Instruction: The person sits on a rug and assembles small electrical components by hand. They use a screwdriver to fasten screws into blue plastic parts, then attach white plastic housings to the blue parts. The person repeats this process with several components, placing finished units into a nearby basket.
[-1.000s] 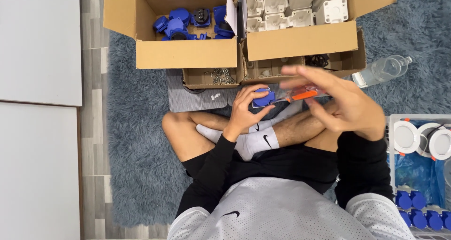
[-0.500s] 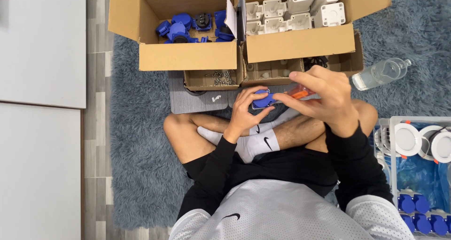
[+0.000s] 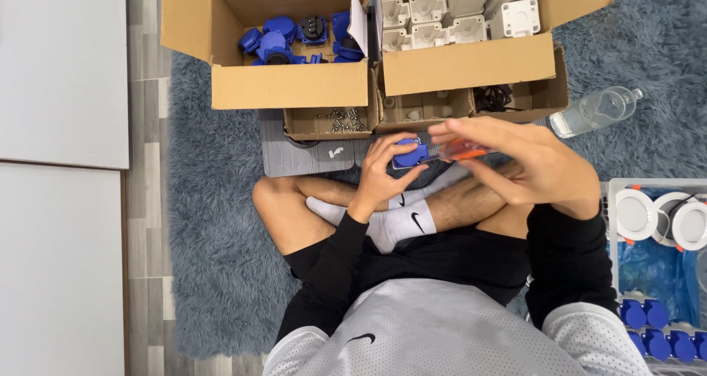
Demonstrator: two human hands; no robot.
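I sit cross-legged on a grey-blue rug. My left hand [image 3: 379, 173] grips a small blue plastic part [image 3: 409, 155] above my shins. My right hand [image 3: 534, 166] holds an orange-handled screwdriver [image 3: 460, 150] level, its tip against the blue part. Both hands hover just in front of the low cardboard trays.
A cardboard box of blue parts [image 3: 294, 37] sits at the back left, a box of white housings [image 3: 456, 15] beside it. Low trays hold screws [image 3: 339, 120] and black bits. A clear water bottle [image 3: 596, 111] lies to the right. A bin [image 3: 666, 221] with white round fittings and blue caps stands at right.
My right hand has shifted slightly right and flattened out along the screwdriver. The left hand keeps the blue part in about the same spot.
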